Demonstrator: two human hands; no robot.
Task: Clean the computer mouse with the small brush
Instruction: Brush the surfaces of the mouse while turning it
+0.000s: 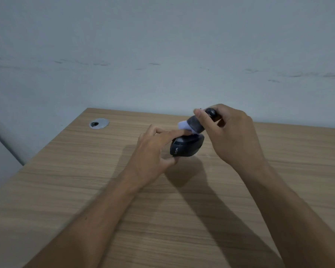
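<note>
A black computer mouse (pixel 186 147) with white lettering on its rear sits on the wooden desk (pixel 85 190). My left hand (pixel 153 151) grips it, thumb at the near end and index finger laid along its top. My right hand (pixel 230 132) holds a small brush (pixel 195 125) with a dark body and pale lilac bristles. The bristles touch the far top of the mouse, next to my left fingertip. The rear of the brush is partly hidden inside my right fingers.
A round silver cable grommet (pixel 98 123) is set in the desk near its far left corner. A pale grey wall (pixel 162 55) rises straight behind the desk's far edge. The desk's left edge runs diagonally toward me.
</note>
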